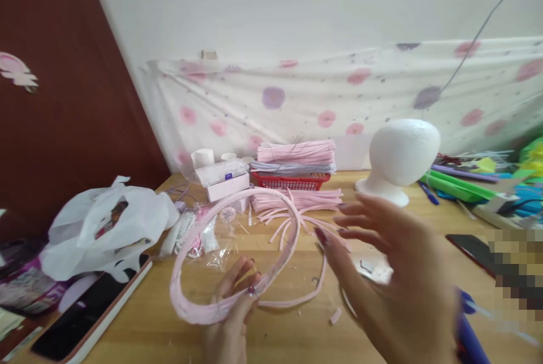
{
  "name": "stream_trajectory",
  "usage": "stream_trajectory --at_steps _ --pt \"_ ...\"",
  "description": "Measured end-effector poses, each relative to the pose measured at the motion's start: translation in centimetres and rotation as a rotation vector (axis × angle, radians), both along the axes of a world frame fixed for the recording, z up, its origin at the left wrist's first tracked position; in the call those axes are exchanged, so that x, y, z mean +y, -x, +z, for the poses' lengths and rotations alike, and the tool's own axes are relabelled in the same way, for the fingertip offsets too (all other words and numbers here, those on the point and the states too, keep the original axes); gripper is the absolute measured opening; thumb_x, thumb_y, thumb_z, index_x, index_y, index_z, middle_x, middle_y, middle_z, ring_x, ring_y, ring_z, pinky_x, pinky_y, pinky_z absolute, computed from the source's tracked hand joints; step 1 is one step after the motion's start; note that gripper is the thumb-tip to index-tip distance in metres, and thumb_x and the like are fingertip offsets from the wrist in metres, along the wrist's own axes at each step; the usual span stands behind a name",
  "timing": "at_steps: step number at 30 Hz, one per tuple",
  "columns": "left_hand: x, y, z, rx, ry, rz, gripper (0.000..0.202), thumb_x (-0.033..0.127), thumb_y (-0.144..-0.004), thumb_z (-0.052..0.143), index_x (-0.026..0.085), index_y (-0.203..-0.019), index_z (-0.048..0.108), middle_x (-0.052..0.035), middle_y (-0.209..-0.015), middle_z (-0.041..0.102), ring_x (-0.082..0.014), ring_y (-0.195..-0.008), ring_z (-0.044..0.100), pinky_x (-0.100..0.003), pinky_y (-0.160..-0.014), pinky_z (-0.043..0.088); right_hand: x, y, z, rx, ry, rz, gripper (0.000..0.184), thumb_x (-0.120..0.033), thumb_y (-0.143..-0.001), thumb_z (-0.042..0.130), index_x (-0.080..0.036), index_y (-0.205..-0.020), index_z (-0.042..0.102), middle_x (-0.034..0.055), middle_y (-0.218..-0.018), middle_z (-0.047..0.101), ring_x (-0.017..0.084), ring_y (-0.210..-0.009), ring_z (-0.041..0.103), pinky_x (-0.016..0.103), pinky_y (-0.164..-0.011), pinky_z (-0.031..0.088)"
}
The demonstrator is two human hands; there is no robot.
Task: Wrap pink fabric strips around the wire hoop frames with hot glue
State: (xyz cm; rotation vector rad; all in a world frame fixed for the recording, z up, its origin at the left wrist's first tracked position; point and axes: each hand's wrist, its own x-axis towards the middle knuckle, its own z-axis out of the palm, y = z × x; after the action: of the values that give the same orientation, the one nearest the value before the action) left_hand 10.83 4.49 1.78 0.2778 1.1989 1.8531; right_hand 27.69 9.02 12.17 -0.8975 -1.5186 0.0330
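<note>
A pink hoop (180, 273), wrapped in soft strip, is held upright over the table at its lower edge by my left hand (231, 310), fingers and thumb closed on it. Beside the hoop, a long pink strip (297, 300) curves along the table toward my right thumb; its far end is hidden. My right hand (394, 273) is raised to the right of the hoop, slightly blurred, with thumb and fingers apart and nothing visible between them. Behind the hoop lies a bundle of pink strips (305, 200), some fanning out forward.
At the back stand a red basket (292, 183) under stacked strips, a white box (229, 186) and a white foam head (403, 152). Left are a plastic bag (76, 228) and a tablet (93, 313). Right are a dark phone (470, 251), a blue tool (470, 336) and coloured strips (458, 183).
</note>
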Motion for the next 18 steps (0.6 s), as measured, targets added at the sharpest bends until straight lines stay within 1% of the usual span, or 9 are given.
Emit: stream_trajectory --at_steps 1,2,4,7,9,11,14,18 --pt "0.0 -0.1 -0.1 0.041 -0.002 0.001 0.045 0.019 -0.06 0.089 0.018 -0.103 0.078 -0.0114 -0.115 0.079 -0.0231 -0.091 0.078 -0.022 -0.071 0.062 1.1 0.6 0.0 -0.022 -0.02 0.006 0.04 -0.03 -0.086 0.075 -0.023 -0.124 0.061 0.0052 -0.098 0.073 0.018 -0.08 0.072 0.031 -0.067 0.064" --pt "0.0 -0.1 -0.3 0.084 -0.004 -0.003 0.044 0.024 -0.062 0.089 0.018 -0.104 0.078 -0.012 -0.115 0.078 -0.0249 -0.092 0.078 -0.024 -0.073 0.062 2.1 1.2 -0.3 -0.056 0.013 0.002 0.039 -0.03 -0.087 0.075 -0.023 -0.123 0.061 0.0039 -0.095 0.073 0.018 -0.078 0.072 0.031 -0.067 0.064" --pt "0.1 -0.3 -0.5 0.163 -0.01 -0.017 0.043 0.032 -0.066 0.088 0.02 -0.107 0.078 -0.0132 -0.118 0.077 -0.0289 -0.097 0.077 -0.03 -0.079 0.062 3.6 1.9 -1.3 -0.108 0.041 -0.033 0.035 -0.033 -0.086 0.076 -0.022 -0.116 0.063 0.0015 -0.087 0.074 0.017 -0.071 0.072 0.03 -0.063 0.062" --pt "0.2 -0.3 -0.9 0.246 -0.021 -0.021 0.044 0.04 -0.069 0.086 0.023 -0.109 0.077 -0.0139 -0.119 0.076 -0.0326 -0.101 0.076 -0.035 -0.083 0.062 4.6 2.2 -2.8 -0.134 0.064 -0.104 0.018 -0.035 -0.087 0.075 -0.022 -0.095 0.066 -0.0016 -0.075 0.072 0.015 -0.06 0.069 0.027 -0.056 0.057" --pt "0.4 -0.3 -1.1 0.314 -0.02 -0.003 0.044 0.044 -0.07 0.085 0.024 -0.108 0.077 -0.0133 -0.118 0.076 -0.0342 -0.102 0.075 -0.038 -0.084 0.063 4.9 2.2 -3.4 -0.113 0.054 -0.155 0.017 -0.036 -0.089 0.074 -0.022 -0.086 0.066 -0.0025 -0.07 0.071 0.014 -0.057 0.068 0.025 -0.053 0.054" --pt "0.5 -0.1 -1.2 0.375 -0.006 0.018 0.045 0.047 -0.071 0.084 0.025 -0.11 0.077 -0.0123 -0.12 0.076 -0.0356 -0.105 0.074 -0.041 -0.088 0.062 5.1 2.2 -3.7 -0.088 0.031 -0.188 0.015 -0.035 -0.091 0.072 -0.022 -0.085 0.066 -0.0023 -0.07 0.072 0.014 -0.058 0.069 0.024 -0.055 0.054" --pt "0.6 -0.2 -1.0 0.432 0.001 0.037 0.049 0.048 -0.071 0.085 0.025 -0.113 0.076 -0.0115 -0.121 0.076 -0.0367 -0.109 0.072 -0.043 -0.093 0.061 5.4 2.3 -3.8 -0.069 0.017 -0.179 0.013 -0.03 -0.093 0.069 -0.022 -0.083 0.065 -0.0014 -0.072 0.075 0.014 -0.06 0.071 0.024 -0.059 0.056" --pt "0.4 -0.8 0.0 0.569 0.01 0.1 0.042 0.047 -0.076 0.082 0.025 -0.11 0.077 -0.0114 -0.114 0.077 -0.0339 -0.103 0.074 -0.04 -0.085 0.064 5.4 2.2 -3.8 -0.051 0.06 -0.112 0.009 -0.026 -0.092 0.067 -0.022 -0.084 0.067 -0.0015 -0.073 0.077 0.014 -0.061 0.073 0.022 -0.059 0.056"
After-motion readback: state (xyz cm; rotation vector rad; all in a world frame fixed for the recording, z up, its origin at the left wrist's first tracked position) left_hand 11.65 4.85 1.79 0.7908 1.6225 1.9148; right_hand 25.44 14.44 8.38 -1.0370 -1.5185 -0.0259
